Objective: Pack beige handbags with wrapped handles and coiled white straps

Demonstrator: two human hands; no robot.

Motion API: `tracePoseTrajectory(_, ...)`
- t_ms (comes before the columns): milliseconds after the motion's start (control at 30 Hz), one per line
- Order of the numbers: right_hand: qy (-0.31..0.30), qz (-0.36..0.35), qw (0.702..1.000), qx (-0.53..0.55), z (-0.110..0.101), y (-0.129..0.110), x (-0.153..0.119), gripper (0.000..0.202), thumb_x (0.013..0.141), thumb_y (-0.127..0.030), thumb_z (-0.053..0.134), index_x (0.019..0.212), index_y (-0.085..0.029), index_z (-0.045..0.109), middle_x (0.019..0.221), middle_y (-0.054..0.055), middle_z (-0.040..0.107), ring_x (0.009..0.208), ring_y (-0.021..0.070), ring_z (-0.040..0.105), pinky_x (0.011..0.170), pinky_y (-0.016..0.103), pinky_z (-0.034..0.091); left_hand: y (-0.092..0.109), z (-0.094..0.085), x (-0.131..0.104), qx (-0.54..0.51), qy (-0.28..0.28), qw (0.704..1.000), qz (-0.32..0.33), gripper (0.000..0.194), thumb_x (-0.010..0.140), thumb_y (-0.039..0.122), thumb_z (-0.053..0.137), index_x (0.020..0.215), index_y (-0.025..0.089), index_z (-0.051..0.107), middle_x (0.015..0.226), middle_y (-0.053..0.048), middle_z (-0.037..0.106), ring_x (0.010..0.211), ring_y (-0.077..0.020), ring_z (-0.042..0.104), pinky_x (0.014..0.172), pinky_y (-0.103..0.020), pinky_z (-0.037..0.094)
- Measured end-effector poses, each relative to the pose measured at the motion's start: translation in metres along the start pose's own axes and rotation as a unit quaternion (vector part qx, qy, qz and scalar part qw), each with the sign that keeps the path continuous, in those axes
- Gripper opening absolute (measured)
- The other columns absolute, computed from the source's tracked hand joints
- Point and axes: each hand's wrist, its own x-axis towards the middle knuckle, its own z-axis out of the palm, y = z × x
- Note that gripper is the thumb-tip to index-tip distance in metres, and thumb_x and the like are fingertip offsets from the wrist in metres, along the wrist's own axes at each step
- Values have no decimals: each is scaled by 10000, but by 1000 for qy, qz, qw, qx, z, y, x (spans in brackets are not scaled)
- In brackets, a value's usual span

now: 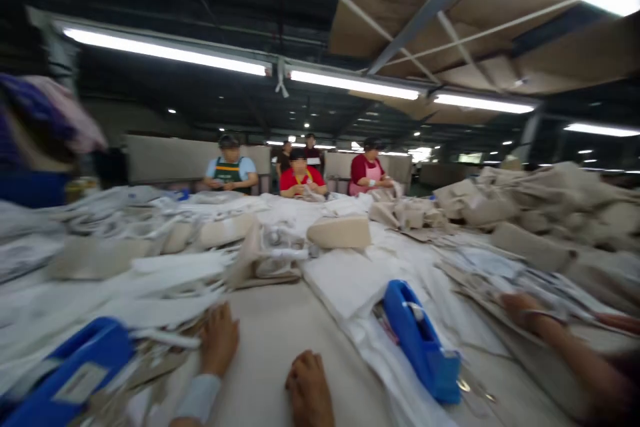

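Note:
Palm down at the left edge of a smooth beige cloth is my left hand, its fingers somewhat apart and a pale band around the wrist. My right hand rests on the same cloth at the lower middle, fingers loosely bent, with nothing visible in it. A blue tape dispenser stands on white cloth to the right of my right hand. Another blue dispenser lies left of my left hand, beside small beige scraps. The picture is slightly blurred.
Another person's hand reaches onto beige cloth at the right. White and beige fabric pieces cover the surface ahead, with a tall beige pile at the right. Several people stand or sit across the far side, under tube lights.

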Motion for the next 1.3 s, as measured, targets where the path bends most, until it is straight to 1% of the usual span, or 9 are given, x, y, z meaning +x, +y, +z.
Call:
tracePoseTrajectory(67, -44, -7, 998, 53, -5, 1, 0, 174, 788, -73, 489, 728, -192, 601, 881, 78, 617, 894, 240, 541, 849, 377, 400, -33, -6, 2, 29, -16, 999, -20, 370, 919, 139, 550, 1287, 98, 539, 1337, -153, 548, 1288, -270, 477, 1055, -431, 413)
tracePoseTrajectory(133, -72, 11, 992, 108, -12, 2, 6, 164, 831, -192, 480, 717, -203, 598, 854, 73, 614, 868, 244, 543, 811, 364, 400, -46, -2, 4, 41, -27, 998, -45, 426, 923, 133, 505, 1343, 62, 489, 1379, -193, 511, 1309, -285, 459, 1033, -401, 420)
tracePoseTrajectory(267, -87, 91, 966, 226, -24, -13, 24, 216, 808, -365, 518, 679, -212, 600, 719, 28, 583, 721, 208, 530, 693, 322, 392, -45, 12, 13, 32, -30, 995, -87, 470, 924, 156, 472, 1377, 33, 443, 1428, -231, 450, 1334, -310, 427, 1016, -418, 422)
tracePoseTrajectory(500, -108, 231, 882, 396, -22, -25, 77, 258, 545, -386, 704, 658, -155, 685, 671, 55, 641, 674, 217, 591, 630, 316, 447, -48, 13, 21, 8, -24, 993, -112, 458, 906, 137, 466, 1355, 43, 456, 1431, -228, 443, 1305, -335, 445, 989, -423, 421)
tracePoseTrajectory(633, -68, 287, 844, 448, -4, -11, 113, 311, 533, -262, 768, 806, -133, 694, 835, 70, 688, 764, 206, 642, 690, 300, 494, -47, 14, 20, 4, -19, 993, -118, 460, 899, 147, 486, 1348, 51, 458, 1421, -221, 454, 1298, -329, 446, 992, -428, 409)
tracePoseTrajectory(800, 2, 381, 790, 481, 40, 1, 162, 170, 891, -291, 652, 964, -139, 629, 901, 28, 658, 773, 143, 639, 716, 298, 544, -46, 15, 21, 8, -18, 992, -121, 464, 885, 136, 510, 1340, 58, 469, 1420, -194, 465, 1306, -317, 436, 1017, -406, 384)
tracePoseTrajectory(867, 18, 417, 772, 480, 56, 4, 182, 194, 959, -328, 582, 1020, -148, 619, 955, 36, 646, 785, 140, 633, 701, 298, 555, -47, 14, 21, 9, -19, 993, -120, 463, 888, 134, 508, 1344, 65, 469, 1420, -183, 469, 1305, -308, 440, 1020, -393, 380)
tracePoseTrajectory(1067, 54, 459, 738, 491, 89, 4, 220, 257, 960, -334, 584, 1142, -153, 590, 1080, 64, 624, 864, 164, 636, 726, 322, 571, -47, 14, 22, 10, -22, 993, -116, 438, 890, 131, 513, 1326, 83, 499, 1413, -163, 481, 1300, -306, 446, 1023, -386, 376)
tracePoseTrajectory(1300, 92, 457, 739, 486, 110, -10, 235, 254, 963, -327, 578, 1154, -160, 588, 1109, 70, 619, 886, 168, 634, 745, 329, 571, -51, 18, 24, 20, -12, 994, -109, 399, 905, 124, 503, 1299, 69, 532, 1396, -162, 499, 1286, -292, 464, 1027, -372, 388)
